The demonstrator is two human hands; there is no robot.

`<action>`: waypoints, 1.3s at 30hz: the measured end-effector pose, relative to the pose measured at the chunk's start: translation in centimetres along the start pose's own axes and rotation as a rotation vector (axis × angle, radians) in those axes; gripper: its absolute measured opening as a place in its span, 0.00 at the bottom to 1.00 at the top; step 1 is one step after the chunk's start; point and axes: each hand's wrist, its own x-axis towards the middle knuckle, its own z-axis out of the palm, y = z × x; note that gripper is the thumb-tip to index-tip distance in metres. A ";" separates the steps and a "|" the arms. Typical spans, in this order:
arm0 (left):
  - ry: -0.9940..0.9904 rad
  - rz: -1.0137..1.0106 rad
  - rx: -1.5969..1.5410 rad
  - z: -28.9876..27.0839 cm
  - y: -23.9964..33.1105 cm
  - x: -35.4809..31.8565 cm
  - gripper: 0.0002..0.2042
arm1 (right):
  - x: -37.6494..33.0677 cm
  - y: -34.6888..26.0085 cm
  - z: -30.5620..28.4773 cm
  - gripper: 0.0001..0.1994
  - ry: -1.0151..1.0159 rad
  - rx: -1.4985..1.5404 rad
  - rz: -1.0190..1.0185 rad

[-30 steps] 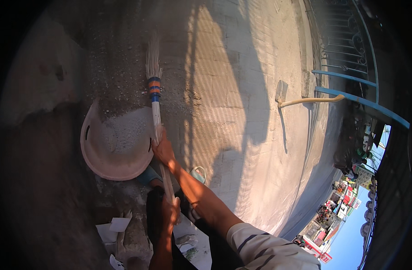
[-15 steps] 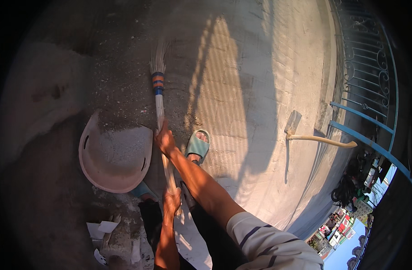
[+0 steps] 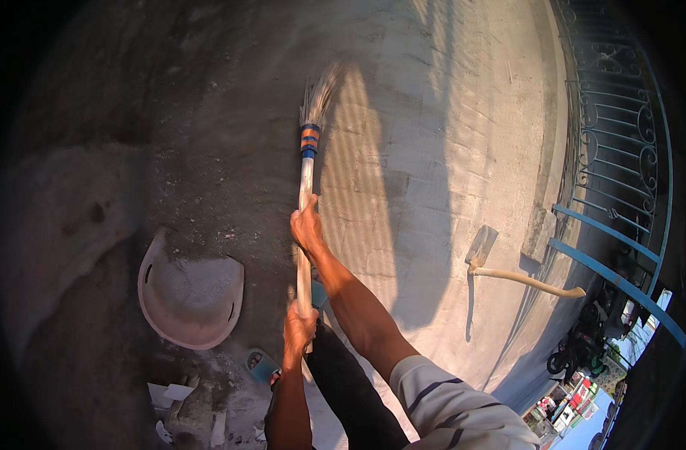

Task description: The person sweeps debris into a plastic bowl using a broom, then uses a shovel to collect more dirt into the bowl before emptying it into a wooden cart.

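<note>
Both of my hands grip the pale wooden handle of a broom (image 3: pixel 306 180). My right hand (image 3: pixel 306 227) holds it higher up, near the middle of the stick. My left hand (image 3: pixel 299 328) holds the lower end, close to my body. The broom's straw bristles (image 3: pixel 320 94) are bound with orange and blue bands and reach out over the dusty concrete floor (image 3: pixel 433 135). A round shallow pan (image 3: pixel 191 296) full of grey dust lies on the floor to the left of my hands.
A shovel (image 3: pixel 508 266) with a curved pale handle lies on the floor at the right. A blue metal railing (image 3: pixel 620 180) runs along the right edge. Scraps of paper and rubble (image 3: pixel 182 405) sit at the lower left, next to a teal sandal (image 3: pixel 262 366).
The broom has swung forward and to the right, away from the pan. My right hand slid with it, and the bristles now reach further out over the sunlit floor.
</note>
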 end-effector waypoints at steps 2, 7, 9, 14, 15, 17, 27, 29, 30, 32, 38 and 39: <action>-0.032 -0.060 -0.297 5.8 2.4 -0.8 0.09 | 2.6 2.1 -2.3 0.34 0.000 -0.153 -0.206; 0.269 -0.077 -0.396 2.6 0.7 -9.5 0.15 | -13.2 -2.6 6.8 0.35 -0.318 -0.459 -0.379; 0.275 -0.151 -0.321 4.6 2.1 -12.1 0.16 | -14.4 -6.6 3.2 0.35 -0.240 -0.372 -0.401; 0.089 0.088 0.007 9.4 6.5 -6.8 0.20 | -7.7 -15.4 -9.3 0.31 0.135 -0.472 -0.227; 0.034 0.116 0.049 8.7 9.4 -4.2 0.21 | -4.9 -16.6 -10.7 0.30 0.222 -0.469 -0.311; -0.080 0.126 0.120 6.2 16.0 1.1 0.23 | 0.4 -19.4 -11.5 0.30 0.245 -0.389 -0.164; 0.221 -0.234 -0.364 8.0 18.1 -3.7 0.09 | -1.5 -19.0 2.1 0.32 -0.286 -0.700 -0.207; 0.186 -0.228 -0.327 7.2 18.7 -5.3 0.12 | -3.1 -22.9 0.6 0.34 -0.297 -0.544 -0.192; 0.115 -0.221 -0.321 7.6 19.6 -5.2 0.15 | -2.2 -24.5 -1.4 0.34 -0.193 -0.561 -0.164; 0.137 0.051 -0.045 8.3 21.7 -1.9 0.14 | 1.4 -26.4 -5.5 0.34 0.021 -0.606 -0.234; 0.042 0.083 0.121 4.6 30.3 11.9 0.14 | 16.1 -31.2 -7.3 0.29 0.159 -0.462 -0.063; -0.008 -0.025 -0.021 6.0 32.9 11.1 0.14 | 18.2 -29.6 -7.4 0.27 0.149 -0.669 -0.134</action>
